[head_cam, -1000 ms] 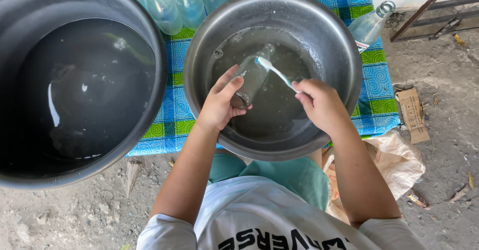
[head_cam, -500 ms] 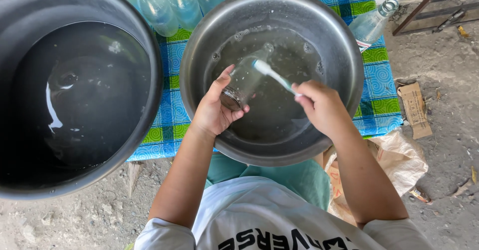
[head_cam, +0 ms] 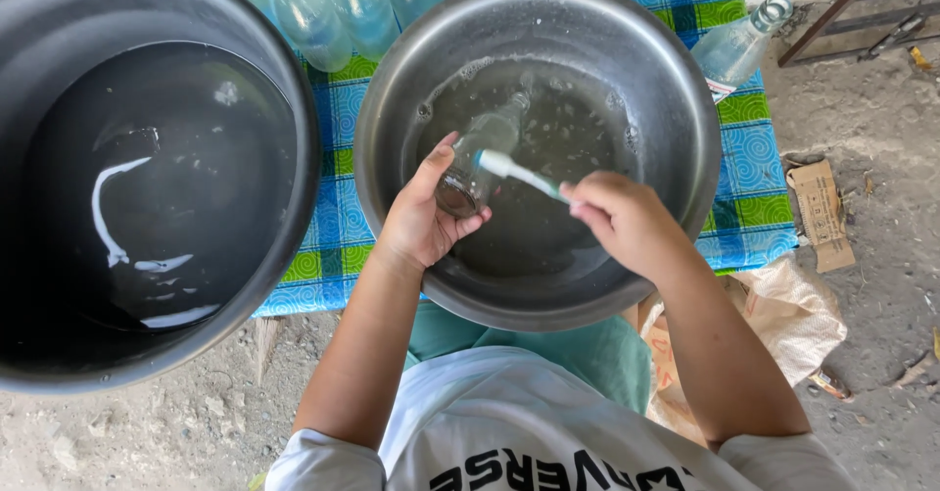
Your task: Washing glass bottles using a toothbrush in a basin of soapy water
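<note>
My left hand [head_cam: 423, 219] grips a clear glass bottle [head_cam: 480, 150] by its base, holding it tilted over the soapy water in a metal basin [head_cam: 676, 109]. The bottle's neck points away from me. My right hand [head_cam: 619, 219] holds a toothbrush [head_cam: 517, 172] by its handle, and the white brush head rests against the side of the bottle. Both hands are above the water inside the basin.
A large dark tub [head_cam: 294, 109] of water sits to the left on a blue and green checked cloth [head_cam: 749, 148]. Several clear glass bottles [head_cam: 323, 11] lie behind the basins, one more bottle [head_cam: 736, 46] at the right. Cardboard scrap [head_cam: 821, 215] and a sack [head_cam: 783, 315] lie on the dirt floor.
The bottle has turned in my left hand, its base now toward me, and the brush head has shifted lower along its side. Water in the dark tub ripples.
</note>
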